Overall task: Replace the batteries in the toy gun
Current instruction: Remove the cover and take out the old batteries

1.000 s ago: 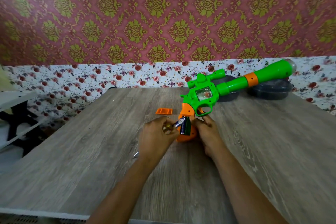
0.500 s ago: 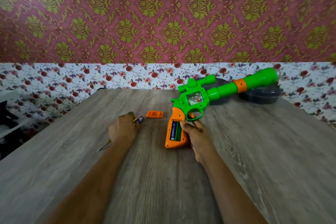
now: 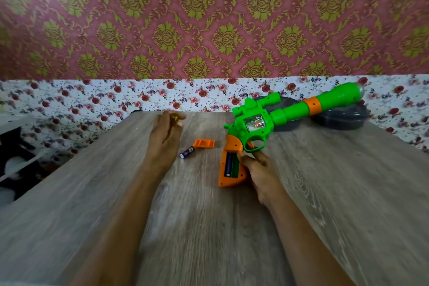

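A: Loose battery?
B: On surface, 4 o'clock off left hand, axis 2-to-8. Left's nearer; fingers straight, blurred, nothing visibly held.
A: Right hand?
B: Curled round toy gun grip.

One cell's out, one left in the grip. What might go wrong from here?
The loose battery lies on the table beside the left hand; an arm sweep might roll it off. A second battery sits in the toy gun's open grip, so old and new may get mixed.
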Action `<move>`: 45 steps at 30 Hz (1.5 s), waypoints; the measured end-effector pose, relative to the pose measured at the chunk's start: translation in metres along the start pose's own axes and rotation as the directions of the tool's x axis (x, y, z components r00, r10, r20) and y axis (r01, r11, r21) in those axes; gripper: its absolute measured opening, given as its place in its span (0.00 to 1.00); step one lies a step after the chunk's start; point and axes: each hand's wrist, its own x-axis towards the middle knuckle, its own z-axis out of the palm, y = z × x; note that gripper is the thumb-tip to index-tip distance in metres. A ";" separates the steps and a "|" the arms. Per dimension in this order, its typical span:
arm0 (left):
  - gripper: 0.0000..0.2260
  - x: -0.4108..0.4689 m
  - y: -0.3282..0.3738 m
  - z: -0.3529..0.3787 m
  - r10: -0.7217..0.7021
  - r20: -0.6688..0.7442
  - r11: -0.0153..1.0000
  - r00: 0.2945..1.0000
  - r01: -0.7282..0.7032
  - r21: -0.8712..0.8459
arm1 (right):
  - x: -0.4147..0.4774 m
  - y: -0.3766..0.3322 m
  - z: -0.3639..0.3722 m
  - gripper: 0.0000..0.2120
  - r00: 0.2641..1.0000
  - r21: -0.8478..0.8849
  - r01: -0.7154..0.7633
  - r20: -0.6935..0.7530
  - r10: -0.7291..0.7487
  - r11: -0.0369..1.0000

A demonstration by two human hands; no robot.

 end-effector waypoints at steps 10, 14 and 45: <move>0.16 -0.027 0.018 0.028 0.459 -0.082 0.888 0.885 -0.458 0.031 | -0.002 -0.002 0.000 0.11 0.999 0.007 0.027 0.045 -0.027 1.000; 0.12 -0.034 0.017 0.039 0.500 -0.085 0.866 0.862 -0.500 0.015 | -0.003 -0.003 0.000 0.12 0.997 0.006 0.033 0.074 -0.034 0.999; 0.12 -0.044 0.003 0.049 0.566 0.102 0.819 0.818 -0.572 0.052 | -0.003 -0.002 -0.007 0.10 0.997 0.041 0.035 0.068 -0.037 0.999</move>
